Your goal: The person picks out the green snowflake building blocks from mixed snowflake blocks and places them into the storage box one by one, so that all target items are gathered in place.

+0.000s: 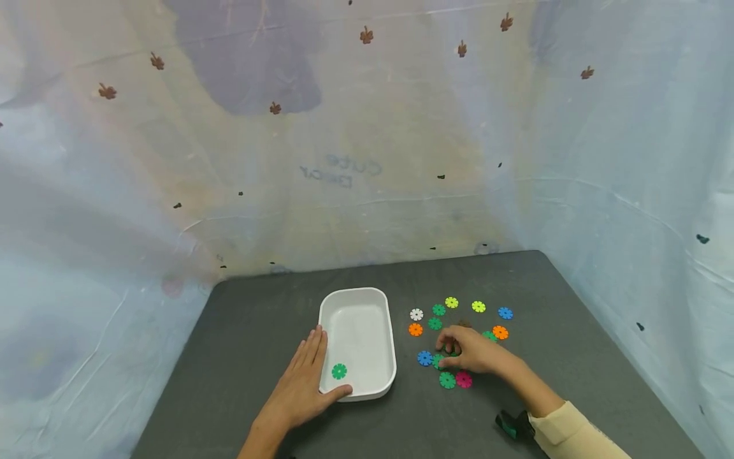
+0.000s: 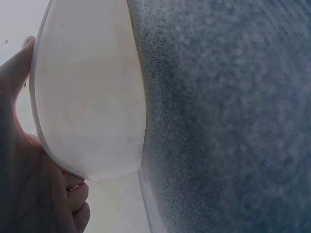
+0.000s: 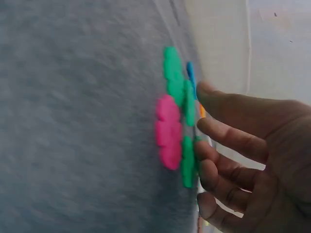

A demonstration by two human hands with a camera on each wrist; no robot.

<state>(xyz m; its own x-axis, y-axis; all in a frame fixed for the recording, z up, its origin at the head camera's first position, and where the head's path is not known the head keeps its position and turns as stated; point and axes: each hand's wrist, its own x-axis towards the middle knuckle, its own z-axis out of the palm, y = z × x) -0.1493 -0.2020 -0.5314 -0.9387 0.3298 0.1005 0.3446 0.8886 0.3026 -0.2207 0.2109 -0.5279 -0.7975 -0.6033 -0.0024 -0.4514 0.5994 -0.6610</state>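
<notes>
A white tray (image 1: pixel 358 341) stands on the dark table, with one green flower-shaped disc (image 1: pixel 339 371) lying inside near its front left. My left hand (image 1: pixel 304 386) rests against the tray's left and near edges, fingers straight and thumb spread over the near rim. Over the scattered discs to the tray's right hovers my right hand (image 1: pixel 473 350), its fingers bent and parted from the thumb. In the right wrist view nothing shows between them. Closest to that hand are green discs (image 3: pixel 187 162), a pink disc (image 3: pixel 168 132) and a blue disc (image 1: pixel 424 358); the hand hides part of the group.
Farther back on the table (image 1: pixel 269 331) lie a white disc (image 1: pixel 416 314), yellow discs (image 1: pixel 478 306), orange discs (image 1: pixel 415 329) and another blue disc (image 1: pixel 505 313). A dark object (image 1: pixel 513 425) shows beside the right sleeve. A pale printed sheet (image 1: pixel 367 217) hangs around the table's back and sides.
</notes>
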